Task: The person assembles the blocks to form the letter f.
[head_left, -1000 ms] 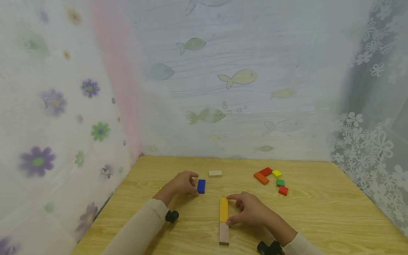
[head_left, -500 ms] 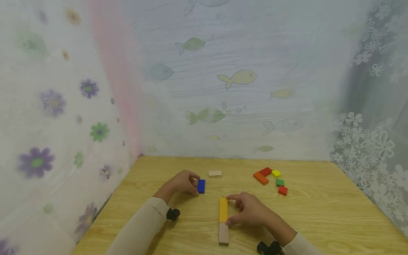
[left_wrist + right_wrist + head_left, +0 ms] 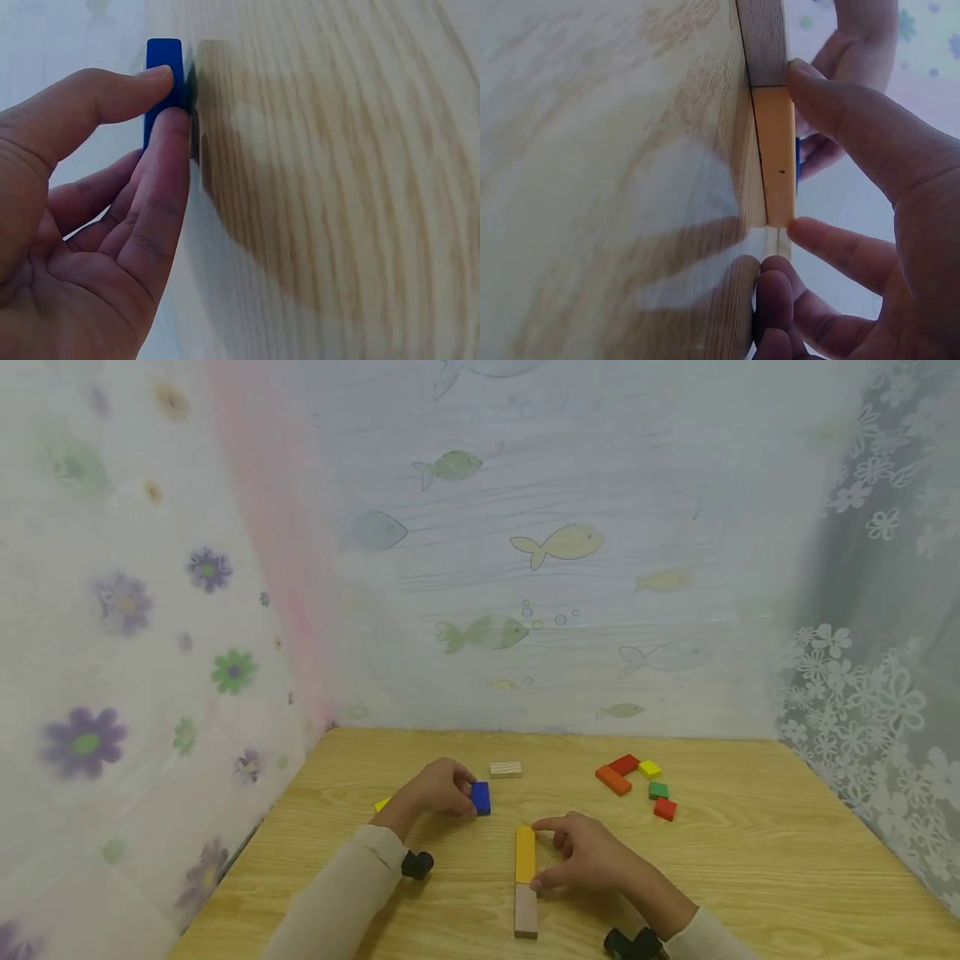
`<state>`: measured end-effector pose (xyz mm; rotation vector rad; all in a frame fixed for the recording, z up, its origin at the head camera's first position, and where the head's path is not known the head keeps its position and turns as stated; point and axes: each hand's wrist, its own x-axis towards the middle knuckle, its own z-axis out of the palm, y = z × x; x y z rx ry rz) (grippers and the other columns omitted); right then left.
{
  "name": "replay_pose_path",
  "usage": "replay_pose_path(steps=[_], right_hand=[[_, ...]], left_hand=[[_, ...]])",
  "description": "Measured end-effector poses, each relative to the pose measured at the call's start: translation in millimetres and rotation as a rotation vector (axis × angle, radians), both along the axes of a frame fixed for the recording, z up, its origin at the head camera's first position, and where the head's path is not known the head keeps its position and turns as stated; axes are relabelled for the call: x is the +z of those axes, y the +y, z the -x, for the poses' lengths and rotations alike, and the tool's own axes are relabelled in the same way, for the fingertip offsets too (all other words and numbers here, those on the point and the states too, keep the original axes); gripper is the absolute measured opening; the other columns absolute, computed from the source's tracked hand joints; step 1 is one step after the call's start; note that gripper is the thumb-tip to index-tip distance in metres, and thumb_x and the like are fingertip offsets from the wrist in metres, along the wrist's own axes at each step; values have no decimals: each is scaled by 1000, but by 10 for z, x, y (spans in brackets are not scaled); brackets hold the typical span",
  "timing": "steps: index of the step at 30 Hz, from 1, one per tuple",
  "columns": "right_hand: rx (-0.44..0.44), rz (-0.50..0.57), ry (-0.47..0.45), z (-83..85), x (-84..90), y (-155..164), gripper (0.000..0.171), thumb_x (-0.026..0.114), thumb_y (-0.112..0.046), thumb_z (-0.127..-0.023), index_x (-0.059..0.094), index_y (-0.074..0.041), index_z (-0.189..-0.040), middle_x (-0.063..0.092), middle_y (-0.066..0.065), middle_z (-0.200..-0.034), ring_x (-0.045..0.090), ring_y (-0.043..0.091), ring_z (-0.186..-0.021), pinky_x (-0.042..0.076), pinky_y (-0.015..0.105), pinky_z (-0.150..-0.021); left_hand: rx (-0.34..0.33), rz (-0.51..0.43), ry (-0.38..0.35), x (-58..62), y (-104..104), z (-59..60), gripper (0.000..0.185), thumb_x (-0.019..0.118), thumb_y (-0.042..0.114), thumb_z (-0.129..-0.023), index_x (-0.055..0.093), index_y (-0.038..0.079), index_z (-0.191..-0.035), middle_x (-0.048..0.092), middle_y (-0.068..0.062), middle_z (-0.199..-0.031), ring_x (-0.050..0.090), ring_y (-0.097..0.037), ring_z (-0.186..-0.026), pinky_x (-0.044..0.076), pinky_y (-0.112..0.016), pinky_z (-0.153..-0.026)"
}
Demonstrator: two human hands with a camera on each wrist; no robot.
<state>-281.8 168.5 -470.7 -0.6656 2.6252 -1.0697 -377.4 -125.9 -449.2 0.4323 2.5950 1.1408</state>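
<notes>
My left hand (image 3: 438,787) pinches a small blue block (image 3: 481,797) between thumb and fingers on the wooden table (image 3: 750,868); the left wrist view shows the blue block (image 3: 163,79) held at the fingertips (image 3: 161,74). My right hand (image 3: 585,852) holds a long yellow block (image 3: 526,853) between forefinger and thumb. The yellow block lies end to end with a plain wood block (image 3: 527,910). In the right wrist view the yellow block (image 3: 774,154) abuts the wood block (image 3: 763,37).
A pale striped block (image 3: 506,769) lies behind the blue one. Orange (image 3: 614,779), red (image 3: 626,764), yellow (image 3: 650,769), green (image 3: 659,790) and red (image 3: 665,808) blocks cluster at the back right. A small yellow piece (image 3: 382,804) peeks out behind my left wrist. Patterned curtains enclose the table.
My left hand has shifted slightly right with the blue block, uncovering the yellow piece behind the wrist. The right hand and its yellow block stay put.
</notes>
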Motion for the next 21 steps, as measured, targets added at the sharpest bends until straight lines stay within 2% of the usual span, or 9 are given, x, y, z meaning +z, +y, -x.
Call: replay_pose_path(steps=[8, 21], right_hand=[[-3, -7, -3, 4, 2, -9, 81, 93, -46, -74, 62, -18, -144, 61, 3, -104, 56, 19, -89, 50, 34, -72], [-1, -16, 3, 17, -11, 5, 81, 92, -48, -75, 63, -18, -144, 60, 3, -103, 56, 18, -89, 49, 33, -72]], left_hand=[[-26, -72, -14, -52, 96, 20, 60, 93, 11, -72, 69, 0, -127, 71, -7, -100, 69, -20, -88, 61, -34, -77], [-34, -63, 0, -89, 328, 45, 61, 95, 14, -71, 69, 3, -125, 68, -6, -98, 67, -20, -83, 59, -32, -75]])
